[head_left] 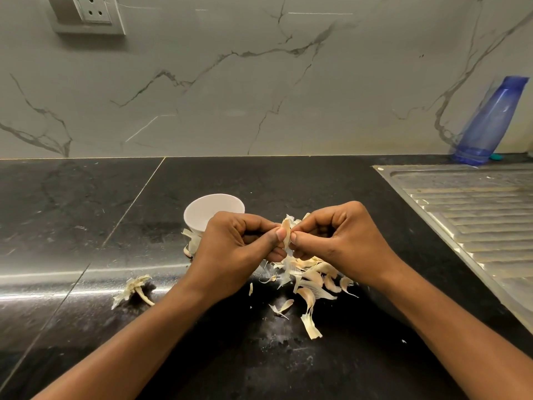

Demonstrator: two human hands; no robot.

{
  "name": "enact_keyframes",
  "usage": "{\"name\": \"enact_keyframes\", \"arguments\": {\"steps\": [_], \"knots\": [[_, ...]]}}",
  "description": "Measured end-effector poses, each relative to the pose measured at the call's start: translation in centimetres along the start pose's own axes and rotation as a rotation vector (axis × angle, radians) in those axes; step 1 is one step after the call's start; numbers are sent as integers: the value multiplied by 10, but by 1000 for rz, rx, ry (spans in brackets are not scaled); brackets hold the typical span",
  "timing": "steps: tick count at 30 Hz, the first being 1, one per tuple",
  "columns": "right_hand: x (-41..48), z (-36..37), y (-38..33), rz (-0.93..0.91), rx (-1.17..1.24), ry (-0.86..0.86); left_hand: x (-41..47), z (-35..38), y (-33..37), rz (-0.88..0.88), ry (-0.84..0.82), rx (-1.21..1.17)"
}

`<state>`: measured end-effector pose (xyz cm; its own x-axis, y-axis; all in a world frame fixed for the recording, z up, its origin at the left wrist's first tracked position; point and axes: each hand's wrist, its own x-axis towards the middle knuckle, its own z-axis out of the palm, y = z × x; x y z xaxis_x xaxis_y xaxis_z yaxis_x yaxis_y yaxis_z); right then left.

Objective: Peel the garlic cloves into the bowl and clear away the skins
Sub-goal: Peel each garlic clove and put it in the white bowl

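Both hands meet low over the black counter [86, 212] and share one clove [286, 233]. The left hand [239, 241] has its fingers curled in, with the thumb and forefinger pinching the clove's left side. The right hand [337, 238] is curled the same way, its thumb tip and forefinger nipping the clove's right edge, so the two thumbs nearly touch. The clove stands roughly upright between them, pale and partly wrapped in papery skin that flares out at its top. Just behind the left hand sits the white bowl [202, 209], its near side hidden by the knuckles; whether anything lies inside cannot be told. Under and in front of the right hand, a loose heap of skins [311, 278] spreads across the counter, with a few stray strips nearer the camera. More scraps [191, 241] lie against the bowl's base on its left. A dry stem piece [134, 287] rests apart, left of the left forearm. To the right is a ribbed steel drainboard [476, 203], and a blue bottle [490, 122] stands at its far corner against the marble wall [259, 82]. A socket [92, 10] is set high on the wall at the left.
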<state>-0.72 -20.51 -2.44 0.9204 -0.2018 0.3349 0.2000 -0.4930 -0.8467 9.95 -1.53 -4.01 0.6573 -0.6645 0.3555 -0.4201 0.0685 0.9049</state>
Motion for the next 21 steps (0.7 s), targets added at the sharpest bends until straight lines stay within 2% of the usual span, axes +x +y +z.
{"name": "enact_keyframes", "arguments": {"steps": [7,15,21], "knots": [[1,-1,0,41,53,-34,-1,0,-1,26,32,25],[0,3,-4,-7,20,23,-2,4,0,27,35,12],[1,0,-1,40,69,-29,-2,1,0,32,60,25]]}}
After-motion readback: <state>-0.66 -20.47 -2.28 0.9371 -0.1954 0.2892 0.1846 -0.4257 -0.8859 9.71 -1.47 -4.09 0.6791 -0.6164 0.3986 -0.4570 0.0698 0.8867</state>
